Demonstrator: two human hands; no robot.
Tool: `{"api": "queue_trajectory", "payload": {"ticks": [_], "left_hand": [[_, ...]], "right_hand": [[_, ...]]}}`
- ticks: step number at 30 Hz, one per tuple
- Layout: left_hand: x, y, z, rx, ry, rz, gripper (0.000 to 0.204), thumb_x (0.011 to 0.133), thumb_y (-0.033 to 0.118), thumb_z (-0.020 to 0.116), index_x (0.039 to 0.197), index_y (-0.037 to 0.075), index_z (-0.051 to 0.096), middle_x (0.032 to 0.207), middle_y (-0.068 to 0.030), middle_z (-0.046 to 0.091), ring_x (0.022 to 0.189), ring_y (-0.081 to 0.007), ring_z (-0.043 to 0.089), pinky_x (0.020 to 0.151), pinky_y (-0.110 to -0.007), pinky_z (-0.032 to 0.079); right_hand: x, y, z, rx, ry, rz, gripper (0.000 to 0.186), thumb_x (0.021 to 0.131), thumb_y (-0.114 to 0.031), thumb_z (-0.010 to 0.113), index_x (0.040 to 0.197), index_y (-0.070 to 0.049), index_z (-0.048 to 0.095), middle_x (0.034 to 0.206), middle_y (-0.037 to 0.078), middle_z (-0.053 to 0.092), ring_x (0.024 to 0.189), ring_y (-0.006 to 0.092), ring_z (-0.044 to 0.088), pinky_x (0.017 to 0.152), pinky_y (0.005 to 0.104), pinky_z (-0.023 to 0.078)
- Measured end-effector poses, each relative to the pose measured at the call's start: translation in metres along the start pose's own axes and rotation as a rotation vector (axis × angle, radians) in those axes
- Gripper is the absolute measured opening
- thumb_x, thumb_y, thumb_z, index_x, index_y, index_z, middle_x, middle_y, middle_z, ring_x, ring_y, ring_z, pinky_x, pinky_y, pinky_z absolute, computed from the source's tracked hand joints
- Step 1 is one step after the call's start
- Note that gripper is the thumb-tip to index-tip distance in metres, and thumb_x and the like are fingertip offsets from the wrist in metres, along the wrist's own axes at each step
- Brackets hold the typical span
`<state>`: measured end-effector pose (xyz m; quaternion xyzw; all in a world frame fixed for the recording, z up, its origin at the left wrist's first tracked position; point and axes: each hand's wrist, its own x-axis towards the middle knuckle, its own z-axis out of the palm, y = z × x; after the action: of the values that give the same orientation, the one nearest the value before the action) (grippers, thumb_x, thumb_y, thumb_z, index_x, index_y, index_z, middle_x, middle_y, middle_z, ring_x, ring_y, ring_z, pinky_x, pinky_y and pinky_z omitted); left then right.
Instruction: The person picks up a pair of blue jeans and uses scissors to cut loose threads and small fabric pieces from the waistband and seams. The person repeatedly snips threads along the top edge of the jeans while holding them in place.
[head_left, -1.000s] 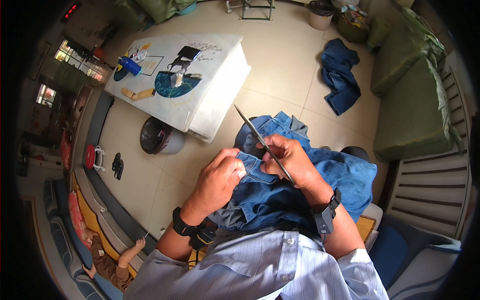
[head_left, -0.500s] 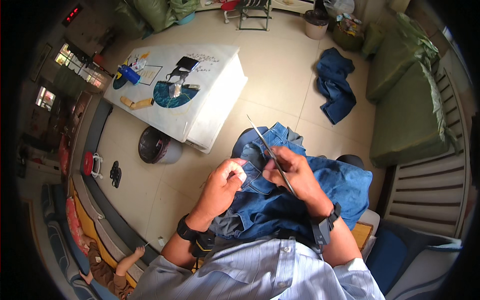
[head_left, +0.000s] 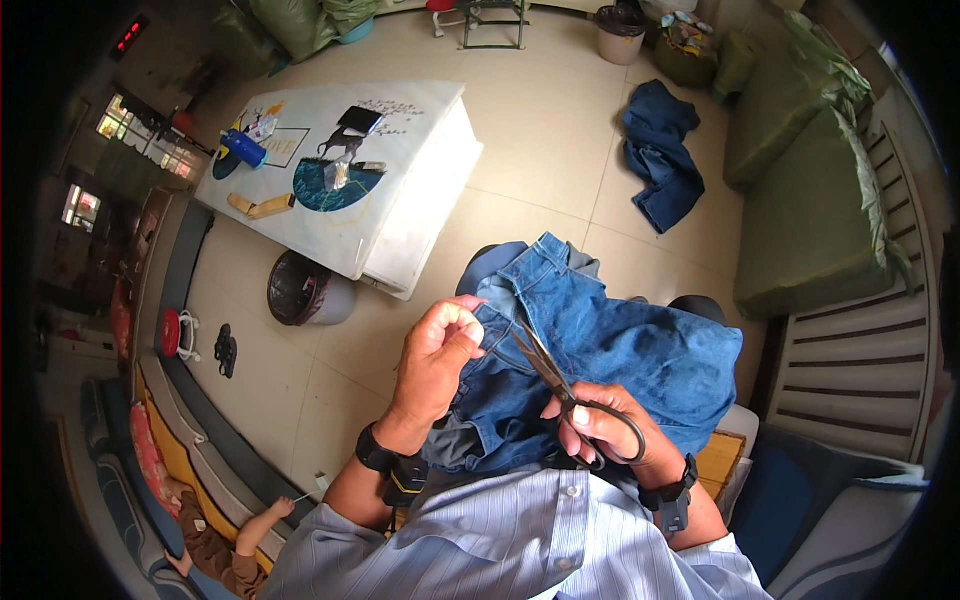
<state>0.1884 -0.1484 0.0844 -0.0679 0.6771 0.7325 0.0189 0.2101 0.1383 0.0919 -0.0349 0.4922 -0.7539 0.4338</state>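
A pair of blue jeans lies bunched across my lap, its waistband toward the far side. My left hand is closed, pinching the denim edge near the jeans' opening. In my right hand is a pair of dark metal scissors, with fingers at the black handle loops. The blades point up and left over the denim, slightly apart at the tips. Whether they touch the cloth I cannot tell.
A white table with a blue bottle stands ahead left, a dark-lined bin beside it. Another pair of jeans lies on the floor. Green-covered furniture is at right. Another person's arm shows at lower left.
My right hand has moved down and right, and the scissors have turned in it, so the handle loops and both blades now show. My left hand still pinches the denim.
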Motion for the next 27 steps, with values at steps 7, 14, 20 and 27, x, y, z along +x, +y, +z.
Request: {"api": "queue_trajectory", "payload": {"ticks": [7,14,20,27], "left_hand": [[-0.001,0.002,0.0,-0.046,-0.007,0.004,0.005,0.106,0.009,0.068,0.105,0.005,0.066,0.141,-0.0195,0.06,0.109,-0.0144,0.063,0.086,-0.028,0.057],[-0.002,0.001,0.001,-0.093,-0.02,0.003,0.005,0.106,0.009,0.068,0.106,0.005,0.066,0.141,-0.0192,0.061,0.107,-0.0132,0.062,0.089,-0.029,0.057],[-0.003,0.002,0.001,-0.104,-0.03,0.017,0.007,0.105,0.01,0.069,0.105,0.004,0.066,0.141,-0.0197,0.06,0.117,-0.0169,0.061,0.09,-0.031,0.057],[-0.005,0.005,0.003,-0.116,-0.013,-0.002,0.009,0.106,0.012,0.069,0.104,0.004,0.066,0.141,-0.0196,0.06,0.124,-0.0192,0.06,0.091,-0.031,0.057]], "right_hand": [[0.008,0.011,0.003,0.004,-0.015,0.04,0.042,0.105,-0.041,0.068,0.117,-0.001,0.072,0.074,0.002,0.063,0.059,0.0083,0.056,0.056,0.0254,0.045],[0.009,0.015,0.003,0.025,-0.022,0.037,0.042,0.105,-0.037,0.069,0.118,0.002,0.071,0.073,0.003,0.064,0.056,0.0087,0.055,0.053,0.0247,0.043],[0.011,0.019,0.004,0.061,-0.014,0.016,0.042,0.105,-0.036,0.069,0.117,0.003,0.07,0.072,0.004,0.064,0.055,0.0087,0.054,0.051,0.0246,0.042],[0.011,0.02,0.002,0.104,-0.062,0.034,0.035,0.107,-0.034,0.067,0.113,0.0,0.071,0.072,0.001,0.061,0.056,0.0072,0.052,0.053,0.025,0.041]]}}
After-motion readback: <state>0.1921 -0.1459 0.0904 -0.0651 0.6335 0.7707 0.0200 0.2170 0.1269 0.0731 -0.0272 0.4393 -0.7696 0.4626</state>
